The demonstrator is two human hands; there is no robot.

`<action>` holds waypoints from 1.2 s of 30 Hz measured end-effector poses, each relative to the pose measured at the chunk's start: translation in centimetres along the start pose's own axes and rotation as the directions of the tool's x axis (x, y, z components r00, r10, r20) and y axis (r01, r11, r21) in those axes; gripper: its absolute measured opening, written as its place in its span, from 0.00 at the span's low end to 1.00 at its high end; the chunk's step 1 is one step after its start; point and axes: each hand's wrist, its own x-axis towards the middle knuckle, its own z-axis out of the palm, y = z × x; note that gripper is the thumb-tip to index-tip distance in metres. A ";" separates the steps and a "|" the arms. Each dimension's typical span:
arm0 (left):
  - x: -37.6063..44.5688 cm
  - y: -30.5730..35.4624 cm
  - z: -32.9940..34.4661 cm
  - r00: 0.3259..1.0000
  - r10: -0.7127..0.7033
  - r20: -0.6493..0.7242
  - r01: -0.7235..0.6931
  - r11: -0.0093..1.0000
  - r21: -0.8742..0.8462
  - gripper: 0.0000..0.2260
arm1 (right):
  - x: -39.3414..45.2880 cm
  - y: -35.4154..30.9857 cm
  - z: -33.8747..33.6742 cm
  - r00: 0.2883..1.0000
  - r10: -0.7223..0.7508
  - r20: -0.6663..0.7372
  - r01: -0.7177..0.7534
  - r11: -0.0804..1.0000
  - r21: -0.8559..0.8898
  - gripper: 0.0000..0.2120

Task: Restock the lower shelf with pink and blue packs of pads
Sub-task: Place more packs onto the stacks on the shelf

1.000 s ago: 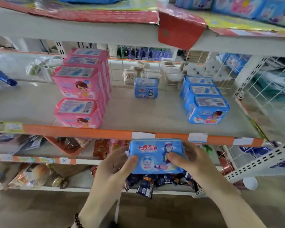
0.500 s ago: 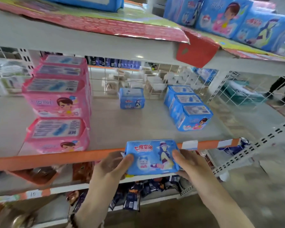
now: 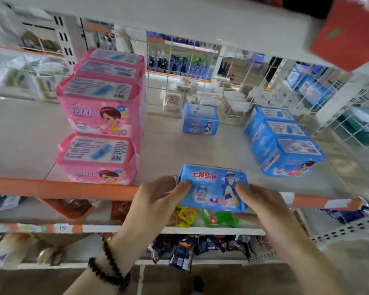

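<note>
On the left part of the shelf [image 3: 175, 154], near its front edge, stands a row of pink packs [image 3: 102, 116] stacked two high, running from the orange front strip [image 3: 62, 188] back toward the wire-grid rear wall [image 3: 200, 86]. The left hand [image 3: 158, 199], with a dark bead bracelet [image 3: 109, 271] on its wrist, grips the left end of a blue pack [image 3: 213, 188], thumb pressed on the printed face and the other fingers curled behind it. That blue pack is held face-up right at the shelf's front edge, about the middle of its width, its far side over the shelf surface and its near side overlapping the orange strip. Behind it, close to the rear wall, a single small blue pack [image 3: 200, 120] stands alone. The right hand [image 3: 262, 207] pinches the pack's right end in the same way, thumb on top, fingers underneath. Toward the shelf's right edge a row of larger blue packs [image 3: 285, 141] runs from mid-depth to the back. Below the front strip, lower shelves [image 3: 222, 231] hold mixed snack packets [image 3: 185, 216], blurred.
</note>
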 end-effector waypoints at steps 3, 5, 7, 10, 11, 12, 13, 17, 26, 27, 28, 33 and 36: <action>2.3 -0.6 0.4 0.997 0.066 0.034 -0.070 0.990 0.125 0.10 | 3.2 0.8 -0.2 0.999 -0.032 0.032 0.034 0.997 -0.063 0.12; 4.4 -1.4 1.0 0.993 0.122 0.006 -0.121 0.973 0.195 0.15 | 5.5 1.5 -0.4 0.998 -0.051 0.048 0.055 0.996 -0.072 0.08; 6.3 -2.0 1.4 0.987 0.161 -0.016 -0.152 0.959 0.240 0.18 | 7.4 2.0 -0.7 0.994 -0.099 0.038 0.102 0.990 -0.100 0.03; 8.2 -2.7 2.0 0.983 0.184 0.013 -0.178 0.926 0.333 0.20 | 9.6 2.8 -1.4 0.985 -0.161 0.054 0.168 0.971 -0.171 0.06; 8.8 -3.0 2.2 0.981 0.191 0.031 -0.189 0.916 0.353 0.17 | 10.2 2.9 -1.6 0.982 -0.181 0.062 0.189 0.965 -0.184 0.06; 9.4 -3.2 2.4 0.981 0.186 0.048 -0.191 0.910 0.369 0.13 | 10.9 3.1 -1.9 0.976 -0.206 0.063 0.215 0.956 -0.200 0.06; 9.9 -3.4 2.5 0.983 0.175 0.062 -0.185 0.908 0.375 0.11 | 11.6 3.3 -2.2 0.972 -0.228 0.061 0.236 0.947 -0.218 0.05; 11.8 -3.7 2.9 0.989 0.138 0.052 -0.147 0.936 0.320 0.11 | 13.8 3.4 -2.4 0.949 -0.303 0.091 0.316 0.907 -0.279 0.04; 15.5 -4.7 1.5 0.978 0.208 -0.027 -0.190 0.935 0.298 0.12 | 18.6 3.8 -0.4 0.913 -0.384 0.141 0.409 0.848 -0.337 0.07; 15.9 -4.9 1.3 0.978 0.206 -0.014 -0.194 0.938 0.288 0.14 | 19.0 4.1 -0.2 0.907 -0.402 0.127 0.420 0.836 -0.353 0.11; 16.2 -5.0 1.2 0.978 0.210 -0.004 -0.200 0.938 0.284 0.15 | 19.4 4.4 0.0 0.902 -0.416 0.114 0.427 0.824 -0.372 0.14; 18.0 -5.4 1.1 0.970 0.242 0.001 -0.233 0.935 0.267 0.24 | 20.9 5.4 0.3 0.878 -0.473 0.068 0.440 0.746 -0.499 0.20; 19.2 -5.2 1.4 0.962 0.274 0.011 -0.265 0.917 0.298 0.25 | 21.7 5.4 0.3 0.877 -0.478 0.046 0.431 0.741 -0.514 0.22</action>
